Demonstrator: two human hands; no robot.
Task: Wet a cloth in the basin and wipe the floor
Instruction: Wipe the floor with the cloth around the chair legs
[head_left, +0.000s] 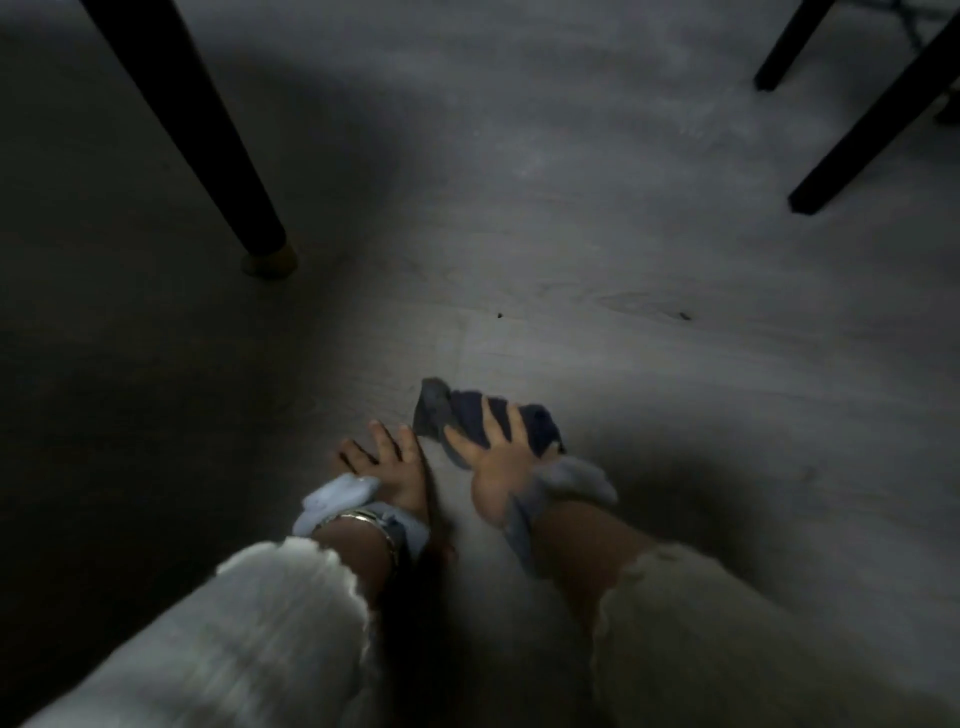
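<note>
A dark blue-grey cloth (457, 410) lies crumpled on the pale grey floor (597, 270) in front of me. My right hand (496, 457) presses flat on the cloth, fingers spread over its near part. My left hand (387, 462) rests flat on the bare floor just left of the cloth, fingers apart and holding nothing. Both wrists wear light bands below white sleeves. No basin is in view.
A dark furniture leg (208, 156) with a yellowish foot stands on the floor at the left. Two more dark legs (872, 124) slant in at the upper right. Small dark specks (500, 315) lie on the floor beyond the cloth.
</note>
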